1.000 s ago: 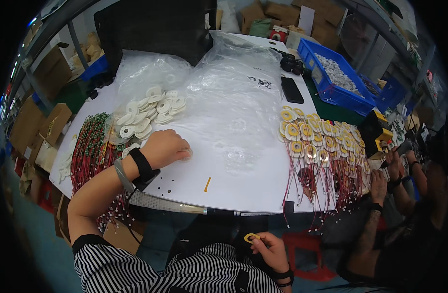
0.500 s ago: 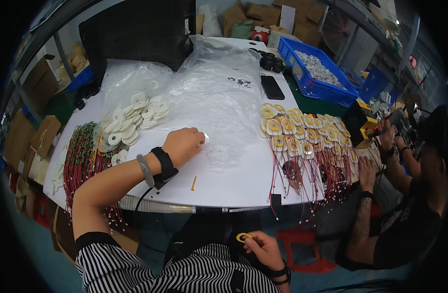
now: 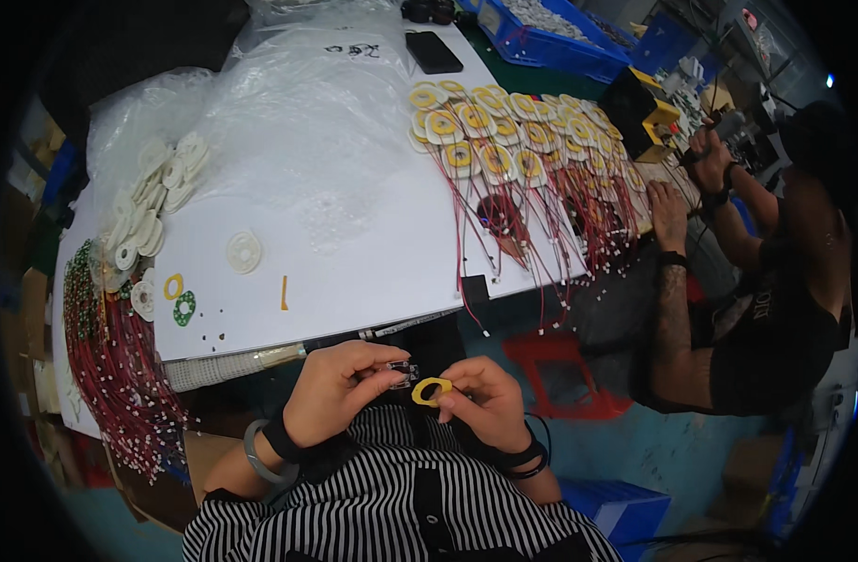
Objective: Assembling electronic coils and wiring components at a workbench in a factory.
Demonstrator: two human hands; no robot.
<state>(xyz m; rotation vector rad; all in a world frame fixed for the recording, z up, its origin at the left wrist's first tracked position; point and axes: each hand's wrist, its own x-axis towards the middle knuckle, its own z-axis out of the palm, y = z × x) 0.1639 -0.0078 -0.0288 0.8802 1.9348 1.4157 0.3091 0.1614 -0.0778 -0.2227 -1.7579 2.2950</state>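
Observation:
In front of my body, beyond the table's near edge, my two hands are close together. Between the thumb and fingers of my left hand [image 3: 340, 389] is a small clear-and-dark piece [image 3: 403, 375], too small to name. My right hand [image 3: 488, 403] pinches a flat yellow ring [image 3: 419, 391] by its right side, next to that piece. On the white table lie another yellow ring [image 3: 173, 287], a green ring-shaped circuit board [image 3: 184, 308], a white plastic disc [image 3: 243, 252] and a narrow yellow strip [image 3: 284, 292]. Several tiny dark bits lie near the board.
Piled white discs [image 3: 148, 211] and bundled red wires [image 3: 129, 375] lie at left. Clear plastic bags [image 3: 279, 122] cover the back. White-and-yellow discs with wires [image 3: 497, 161], a phone [image 3: 434, 52] and a blue crate [image 3: 550, 42] are rightward. A co-worker [image 3: 766, 328] sits at right.
My left hand has come back from the table to the front of my body with the small piece. My right hand has risen with the yellow ring. The view has tilted downward.

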